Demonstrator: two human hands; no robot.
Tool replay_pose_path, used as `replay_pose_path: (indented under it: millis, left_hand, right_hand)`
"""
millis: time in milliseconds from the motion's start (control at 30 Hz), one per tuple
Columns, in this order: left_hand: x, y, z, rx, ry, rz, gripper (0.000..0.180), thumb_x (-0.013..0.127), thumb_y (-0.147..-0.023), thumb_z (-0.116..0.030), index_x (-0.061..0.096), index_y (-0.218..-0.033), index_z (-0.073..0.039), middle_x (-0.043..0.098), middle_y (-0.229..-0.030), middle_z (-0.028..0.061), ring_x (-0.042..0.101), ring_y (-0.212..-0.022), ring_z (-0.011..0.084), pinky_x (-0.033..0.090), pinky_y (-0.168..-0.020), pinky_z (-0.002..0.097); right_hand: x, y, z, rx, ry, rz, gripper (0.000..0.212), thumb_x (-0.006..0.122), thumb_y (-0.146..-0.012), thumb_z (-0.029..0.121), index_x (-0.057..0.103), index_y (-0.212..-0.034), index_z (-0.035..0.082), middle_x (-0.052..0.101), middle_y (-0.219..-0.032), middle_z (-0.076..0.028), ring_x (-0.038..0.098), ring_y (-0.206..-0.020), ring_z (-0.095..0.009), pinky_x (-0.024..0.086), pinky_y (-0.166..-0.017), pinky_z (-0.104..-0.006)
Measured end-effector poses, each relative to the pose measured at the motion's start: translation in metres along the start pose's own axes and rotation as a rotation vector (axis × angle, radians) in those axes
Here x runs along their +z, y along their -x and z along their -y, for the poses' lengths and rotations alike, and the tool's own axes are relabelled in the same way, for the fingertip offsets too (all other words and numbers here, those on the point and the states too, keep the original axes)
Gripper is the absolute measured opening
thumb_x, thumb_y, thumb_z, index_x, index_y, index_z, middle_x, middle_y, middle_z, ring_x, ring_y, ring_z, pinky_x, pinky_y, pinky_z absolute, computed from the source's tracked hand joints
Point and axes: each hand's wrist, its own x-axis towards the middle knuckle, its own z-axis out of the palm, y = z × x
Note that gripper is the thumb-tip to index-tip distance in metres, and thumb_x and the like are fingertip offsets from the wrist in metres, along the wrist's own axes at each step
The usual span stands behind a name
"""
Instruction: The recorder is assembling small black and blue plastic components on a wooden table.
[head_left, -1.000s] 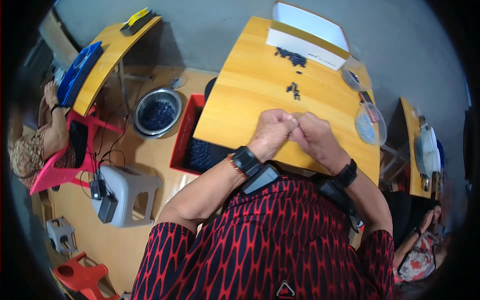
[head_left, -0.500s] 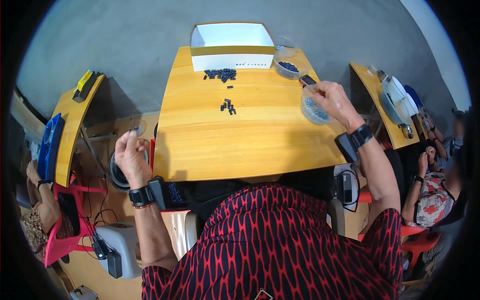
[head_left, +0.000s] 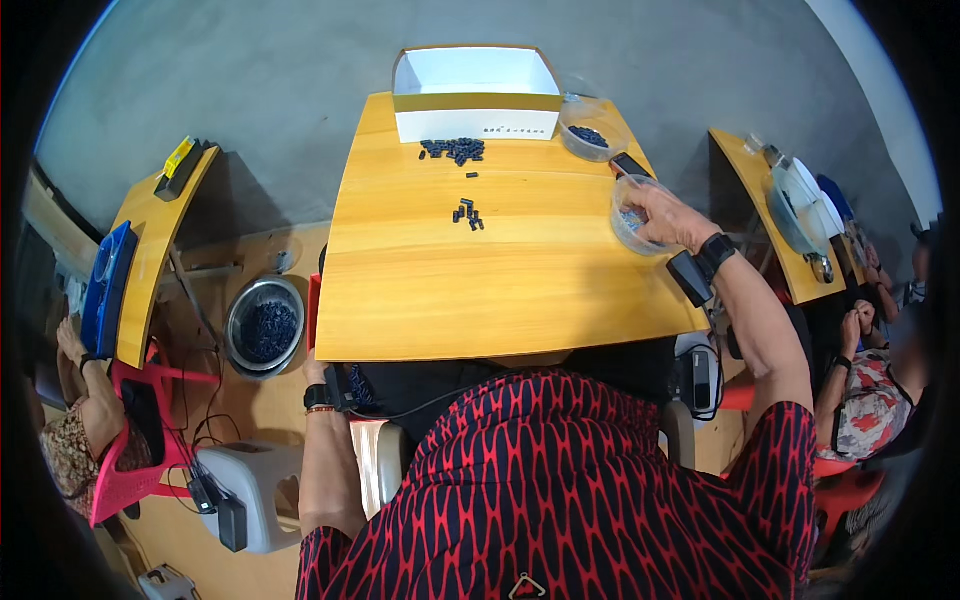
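Note:
My right hand (head_left: pixel 668 218) reaches into a round clear plastic tub (head_left: pixel 628 240) at the right of the table. Its fingers bend down together among small bluish-grey pieces; whatever is between the fingertips is hidden. Only the back of my left hand (head_left: pixel 315 373) shows at the table's near left corner, its fingers hidden below the edge. In mid-table lies a small group of short black cylindrical pieces (head_left: pixel 467 215). A larger pile of black pieces (head_left: pixel 456 151) sits farther back, with a single piece (head_left: pixel 472 175) between the two groups.
A white box with a gold band (head_left: pixel 477 123) stands at the table's back. Beside it is another clear tub (head_left: pixel 595 150) holding black pieces, with a dark phone-like device (head_left: pixel 630 165) nearby. A metal basin (head_left: pixel 235 345) of dark pieces rests on the floor. Other people sit at both sides.
My right hand has gone down into the tub from above it. My left hand has dropped from beside the table to below its edge, uncovering the basin.

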Motion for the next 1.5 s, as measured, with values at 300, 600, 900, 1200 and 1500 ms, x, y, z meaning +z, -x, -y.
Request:
replay_pose_path:
  millis: [300, 600, 900, 1200, 1500]
  left_hand:
    - [-0.045, -0.021, 0.013, -0.108, -0.035, 0.125, 0.028, 0.065, -0.095, -0.021, 0.064, -0.116, -0.002, 0.072, -0.097, 0.0124, 0.071, -0.073, 0.023, 0.059, -0.056, 0.033]
    - [-0.04, -0.041, 0.013, 0.028, 0.039, 0.138, 0.021, 0.065, -0.095, -0.024, 0.065, -0.107, -0.006, 0.069, -0.086, 0.0079, 0.067, -0.067, 0.0171, 0.053, -0.052, 0.0285]
    - [-0.015, -0.004, -0.081, 0.659, 0.002, -0.255, 0.016, 0.063, -0.093, -0.002, 0.063, -0.109, -0.004, 0.062, -0.082, 0.003, 0.058, -0.064, 0.0125, 0.048, -0.054, 0.0267]
    - [0.051, 0.063, -0.127, 0.993, 0.043, -0.257, 0.023, 0.065, -0.096, -0.006, 0.063, -0.119, -0.003, 0.068, -0.1, 0.0032, 0.061, -0.081, 0.0081, 0.05, -0.068, 0.022]
    - [0.177, 0.129, -0.087, 0.939, -0.288, 0.32, 0.018, 0.067, -0.094, -0.003, 0.068, -0.112, -0.002, 0.068, -0.103, 0.0032, 0.062, -0.084, 0.0093, 0.051, -0.073, 0.0239]
  right_hand:
    - [0.009, -0.007, -0.005, 0.119, -0.03, 0.009, 0.029, 0.072, -0.066, 0.01, 0.07, -0.092, -0.002, 0.068, -0.089, -0.02, 0.065, -0.091, -0.037, 0.051, -0.08, -0.0415]
    - [0.007, 0.001, -0.009, 0.168, -0.073, -0.025, 0.025, 0.072, -0.072, 0.01, 0.072, -0.093, -0.003, 0.069, -0.085, -0.02, 0.067, -0.082, -0.034, 0.053, -0.077, -0.0387]
    - [-0.007, 0.017, -0.014, 0.372, -0.662, -0.047, 0.015, 0.07, -0.079, -0.001, 0.07, -0.093, -0.009, 0.068, -0.083, -0.01, 0.064, -0.062, -0.01, 0.053, -0.058, -0.0254]
    - [-0.041, -0.001, 0.037, 0.373, -1.029, -0.158, 0.011, 0.071, -0.083, -0.003, 0.065, -0.092, -0.004, 0.065, -0.08, -0.007, 0.065, -0.065, -0.01, 0.055, -0.06, -0.0221]
    - [0.005, -0.055, 0.107, 0.151, -0.724, 0.009, 0.013, 0.065, -0.08, 0.0, 0.067, -0.089, -0.008, 0.065, -0.074, -0.009, 0.064, -0.062, -0.014, 0.054, -0.058, -0.0283]
